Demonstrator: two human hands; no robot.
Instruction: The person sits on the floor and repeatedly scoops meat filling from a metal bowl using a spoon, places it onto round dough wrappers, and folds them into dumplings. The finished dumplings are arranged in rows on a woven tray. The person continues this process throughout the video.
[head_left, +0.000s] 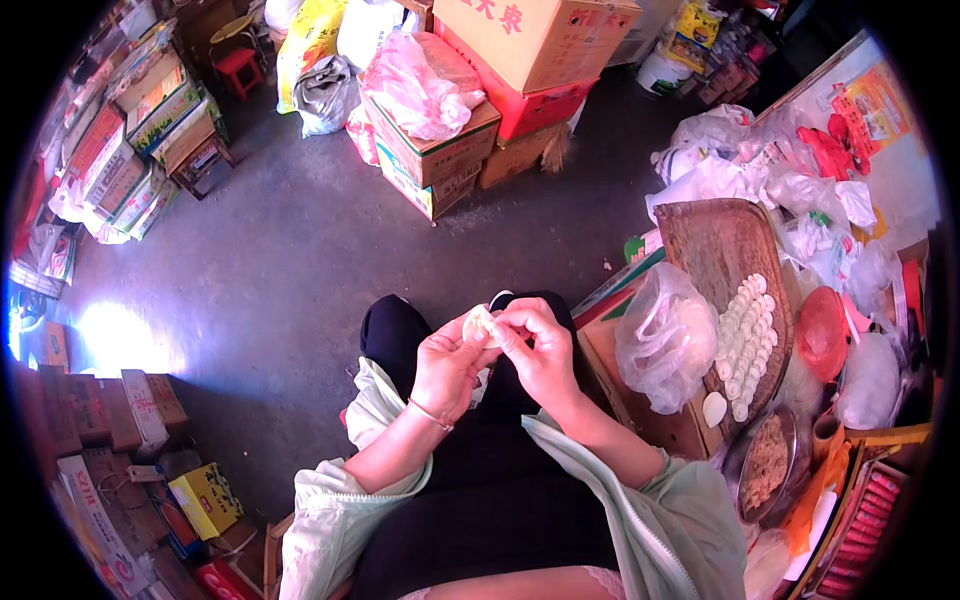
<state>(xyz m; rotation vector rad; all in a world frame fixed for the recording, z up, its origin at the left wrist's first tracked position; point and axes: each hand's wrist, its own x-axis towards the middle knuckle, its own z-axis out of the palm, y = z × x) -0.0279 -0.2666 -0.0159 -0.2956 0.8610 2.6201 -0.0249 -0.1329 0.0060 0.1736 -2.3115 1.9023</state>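
Between both hands, above my lap, is a small dough wrapper (478, 324) with some pale filling showing on it. My left hand (448, 367) cups it from below, with the thumb at its near edge. The fingertips of my right hand (541, 349) pinch its right edge. To my right, rows of small folded dumplings (746, 345) lie on a wooden board (705, 232). A short stack of round wrappers (714, 409) sits by the board's near left edge. Close to it stands a metal bowl of minced filling (765, 465). A clear plastic bag (664, 337) with pale contents rests left of the dumplings.
Stacked cardboard boxes (439, 161) stand ahead, topped by a pink plastic bag (420, 82). More cartons line the left side (120, 165), with a yellow box (206, 499) at lower left. A red lid-like dish (821, 334) and plastic bags (810, 187) crowd the right.
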